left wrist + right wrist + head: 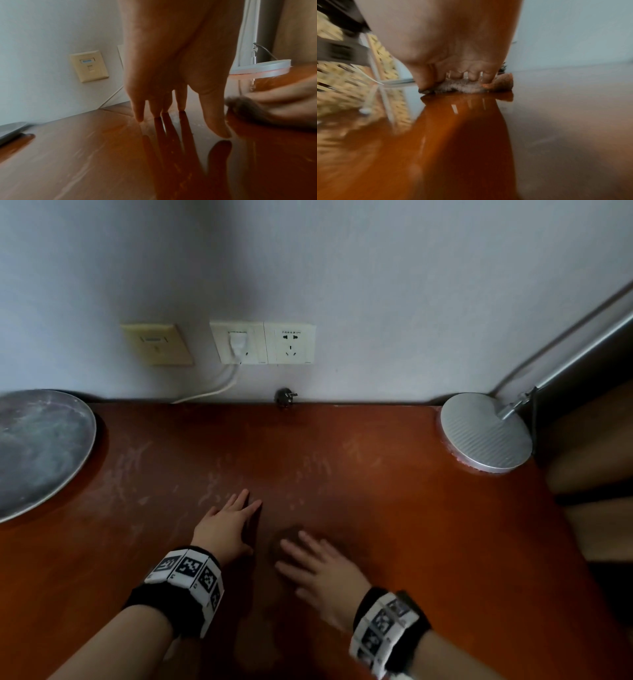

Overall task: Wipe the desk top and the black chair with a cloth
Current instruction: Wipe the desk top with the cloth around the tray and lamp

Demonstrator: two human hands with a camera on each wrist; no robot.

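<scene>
On the shiny reddish-brown wooden desk top [394, 508], the right hand [317, 571] presses flat on a small fuzzy brown cloth [286, 537], while the left hand [224, 527] rests beside it, fingers straight, holding nothing.

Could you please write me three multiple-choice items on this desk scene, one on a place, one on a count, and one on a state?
1. Where does the cloth lie?
A. Under the right hand
B. On the round tray
C. Beside the lamp base

2. How many plugs sit in the white wall sockets?
A. None
B. One
C. Three

3. How does the left hand lie?
A. Curled in a fist
B. Fingers straight, tips on the desk top
C. Gripping the cloth

Answers: 1 A, the right hand's fingers press on the cloth; 2 B, a single white plug sits in the left plate; 3 B, the left wrist view shows straight fingertips touching the wood.
</scene>
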